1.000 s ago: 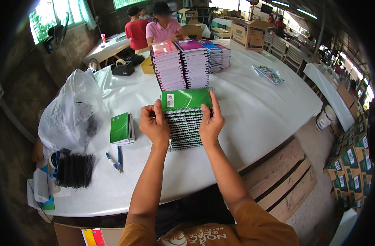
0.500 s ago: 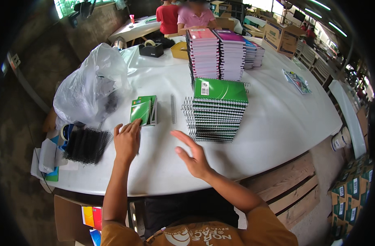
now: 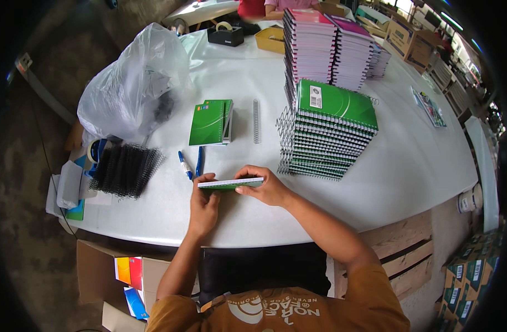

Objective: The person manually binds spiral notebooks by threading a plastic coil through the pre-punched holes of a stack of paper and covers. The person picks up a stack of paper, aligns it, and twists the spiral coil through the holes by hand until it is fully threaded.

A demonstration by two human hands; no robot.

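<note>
Both hands on it now: left hand (image 3: 203, 205) and right hand (image 3: 267, 188) pinch a thin green notebook (image 3: 230, 183) edge-up on the white table (image 3: 419, 160), near the stack of spiral notebooks (image 3: 325, 133).

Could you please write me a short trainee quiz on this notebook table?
1. True or false: both hands hold one green notebook edge-up on the table.
2. What lies between the small green pile and the tall green stack? A) loose wire spiral B) scissors C) tape roll
3. Fill in: the two pens beside the left hand are ____ in colour.

Key: 1 true; 2 A, the spiral; 3 blue.
</note>
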